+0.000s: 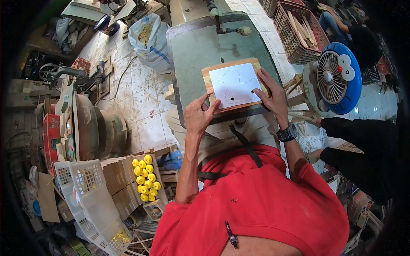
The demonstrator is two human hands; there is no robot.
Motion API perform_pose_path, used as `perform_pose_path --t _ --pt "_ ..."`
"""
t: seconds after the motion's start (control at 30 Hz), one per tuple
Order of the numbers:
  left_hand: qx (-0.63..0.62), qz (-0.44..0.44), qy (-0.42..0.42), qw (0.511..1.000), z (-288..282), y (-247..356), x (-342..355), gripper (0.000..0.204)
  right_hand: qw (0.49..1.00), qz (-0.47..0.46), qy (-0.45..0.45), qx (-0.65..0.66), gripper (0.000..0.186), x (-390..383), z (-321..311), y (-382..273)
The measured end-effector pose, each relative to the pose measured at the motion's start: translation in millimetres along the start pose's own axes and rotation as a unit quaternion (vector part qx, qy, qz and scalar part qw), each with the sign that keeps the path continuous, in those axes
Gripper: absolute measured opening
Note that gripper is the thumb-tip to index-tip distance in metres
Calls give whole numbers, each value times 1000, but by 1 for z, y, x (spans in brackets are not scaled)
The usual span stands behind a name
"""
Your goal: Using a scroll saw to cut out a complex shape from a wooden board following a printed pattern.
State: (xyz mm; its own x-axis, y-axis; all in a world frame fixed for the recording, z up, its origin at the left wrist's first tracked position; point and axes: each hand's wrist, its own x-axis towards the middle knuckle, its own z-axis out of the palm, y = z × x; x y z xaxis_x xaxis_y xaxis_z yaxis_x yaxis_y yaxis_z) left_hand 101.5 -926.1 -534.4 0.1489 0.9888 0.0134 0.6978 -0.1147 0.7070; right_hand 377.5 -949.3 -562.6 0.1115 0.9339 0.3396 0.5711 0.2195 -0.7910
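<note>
- Grip of both hands: the left hand (pixel 200 112) and right hand (pixel 274 97) each hold one side edge of a wooden board (pixel 206 80), thumbs on top, fingers curled at the margins.
- Hidden: the underside of the board and several fingertips; whether the board lies flat on the green desk (pixel 194 45) or is slightly raised cannot be told.
- Cut off: another person (pixel 335 23) at the upper right, partly lost in the dark rim of the view.
- Position: the board lies between the hands, over the near part of the desk; a white paper sheet (pixel 234 80) covers most of it. The right thumb is just beside one dark spot.
- Counts: one board, one sheet, one drawn curved outline, two dark spots (pixel 232 98); one watch (pixel 287 132) on the right wrist; one blue fan (pixel 339 77); one white sack (pixel 147 47); about fifteen yellow round pieces (pixel 148 184), some overlapping.
</note>
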Motion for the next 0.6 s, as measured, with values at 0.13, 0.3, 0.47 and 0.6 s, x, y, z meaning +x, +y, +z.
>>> perform_pose_path --t 0.13,0.3,0.47,0.6 --pt "-3 41 74 996 16 -8 -2 48 1000 5 2 -19 61 1 1 -11" --pt "-31 52 106 993 22 -10 -1 45 990 -68 -29 -119 78 1 -3 -1" --pt "-101 -1 76 992 17 -10 -1 40 971 -121 -121 -165 107 3 -7 -4" --pt "-97 0 107 989 18 -12 0 36 970 -136 -116 -166 106 0 -4 -3"
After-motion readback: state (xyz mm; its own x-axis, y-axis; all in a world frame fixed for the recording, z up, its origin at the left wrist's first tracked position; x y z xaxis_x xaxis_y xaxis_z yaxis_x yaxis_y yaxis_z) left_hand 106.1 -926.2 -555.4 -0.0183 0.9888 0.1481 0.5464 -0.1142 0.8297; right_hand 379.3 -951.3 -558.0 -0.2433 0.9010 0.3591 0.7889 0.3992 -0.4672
